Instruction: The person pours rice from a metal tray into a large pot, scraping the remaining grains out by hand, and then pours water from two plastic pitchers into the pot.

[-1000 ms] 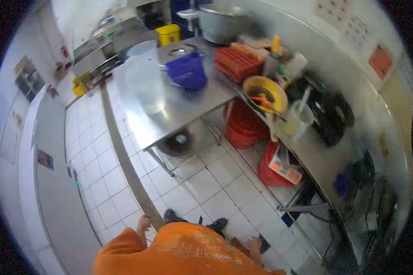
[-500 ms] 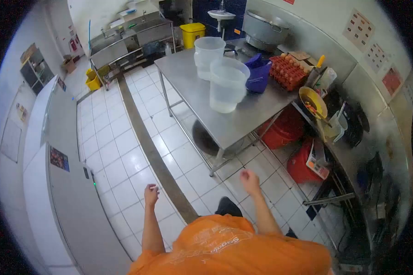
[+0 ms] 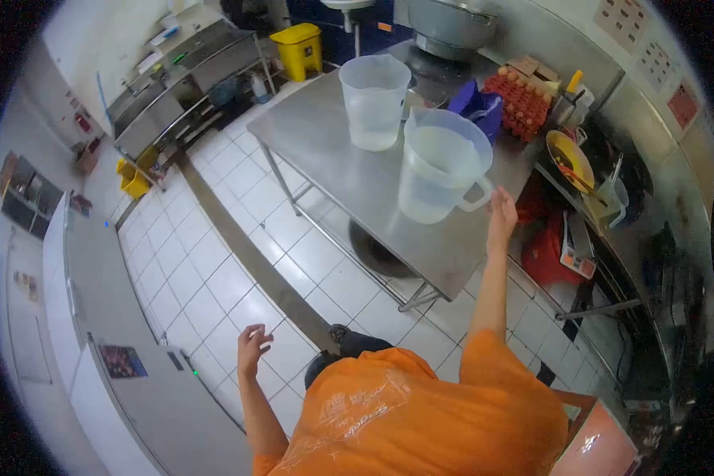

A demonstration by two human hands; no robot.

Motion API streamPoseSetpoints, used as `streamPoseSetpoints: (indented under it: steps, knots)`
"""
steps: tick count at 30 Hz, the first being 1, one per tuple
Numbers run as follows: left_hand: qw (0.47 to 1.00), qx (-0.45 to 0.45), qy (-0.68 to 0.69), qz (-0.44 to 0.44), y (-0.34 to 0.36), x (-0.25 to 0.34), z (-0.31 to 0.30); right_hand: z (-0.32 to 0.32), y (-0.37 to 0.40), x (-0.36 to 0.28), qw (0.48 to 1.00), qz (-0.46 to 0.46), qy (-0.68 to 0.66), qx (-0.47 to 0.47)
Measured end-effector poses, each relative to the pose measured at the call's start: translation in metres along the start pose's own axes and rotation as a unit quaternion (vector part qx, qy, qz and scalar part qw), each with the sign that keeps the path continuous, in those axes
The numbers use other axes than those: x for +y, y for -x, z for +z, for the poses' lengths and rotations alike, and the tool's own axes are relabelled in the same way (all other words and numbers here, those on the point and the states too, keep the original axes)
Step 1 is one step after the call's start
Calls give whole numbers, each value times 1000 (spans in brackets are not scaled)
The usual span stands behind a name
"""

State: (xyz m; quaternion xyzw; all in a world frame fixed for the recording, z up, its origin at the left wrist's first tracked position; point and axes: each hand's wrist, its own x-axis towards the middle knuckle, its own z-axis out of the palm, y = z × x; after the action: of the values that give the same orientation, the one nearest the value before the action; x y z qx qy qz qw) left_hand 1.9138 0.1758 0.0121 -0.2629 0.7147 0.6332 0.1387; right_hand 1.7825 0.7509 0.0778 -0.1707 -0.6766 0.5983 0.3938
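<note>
My right hand (image 3: 502,218) reaches out over the near end of the steel table (image 3: 313,131), open, with its fingertips right beside the handle of a large translucent plastic pitcher (image 3: 432,182). Pale liquid shows inside that pitcher, which stands upright. Just behind it to the left is a second translucent pitcher (image 3: 373,107), also partly filled. My left hand (image 3: 252,349) hangs above the tiled floor, empty, its fingers loosely bent and apart.
Behind the pitchers are a purple-blue bag (image 3: 484,111), stacked red egg trays (image 3: 520,99) and a large metal pot (image 3: 452,28). A yellow bowl (image 3: 570,159) sits on the right counter. White chest freezers (image 3: 159,381) line the left, and a yellow bin (image 3: 297,51) stands far back.
I have come closer to the table. My right hand has stretched forward and right to the front pitcher's handle, and my left hand's fingers have spread a little.
</note>
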Motion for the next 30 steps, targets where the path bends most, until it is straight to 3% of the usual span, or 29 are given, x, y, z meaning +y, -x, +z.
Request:
streamPoseSetpoints:
  steps: [1,2,4,6,9,11,13,15,17,19,20,22,24,26,28,30]
  knots:
    - [1000,-22,3,-12,-12,7,-11,8,-5,-1,996,53,-74,-22]
    - [999,-44,5,-20,-31,17,-18,13,-9,-2,996,47,-72,-9]
    - [998,-63,8,-29,-64,46,-18,24,-2,-13,996,54,63,-29]
    - [996,-82,18,-38,-107,77,1,38,-5,-7,997,44,54,15]
    - [976,-204,21,73,-168,135,54,50,1,-4,994,55,42,84]
    - [939,-321,-36,122,-206,184,103,61,9,0,989,70,34,126]
    - [863,-445,-112,213,-240,226,159,65,20,9,962,146,41,226]
    - [810,-534,-99,220,-239,272,213,67,27,21,959,123,9,256]
    - [745,-576,-194,275,-231,310,262,66,31,19,951,91,-41,291]
    - [708,-602,-197,311,-231,319,314,69,39,8,971,98,-49,214]
    - [679,-619,-198,342,-237,322,339,80,39,3,970,92,-49,219]
    - [655,-659,-128,347,-257,324,388,96,30,-1,919,96,-70,377]
    - [640,-688,-48,340,-255,315,427,73,38,13,922,96,-74,367]
    - [588,-711,-96,373,-254,311,442,67,52,28,918,110,-101,368]
    - [584,-731,-74,347,-247,324,436,68,49,22,893,152,-124,405]
    - [575,-748,-49,328,-244,330,425,83,50,20,892,105,-102,428]
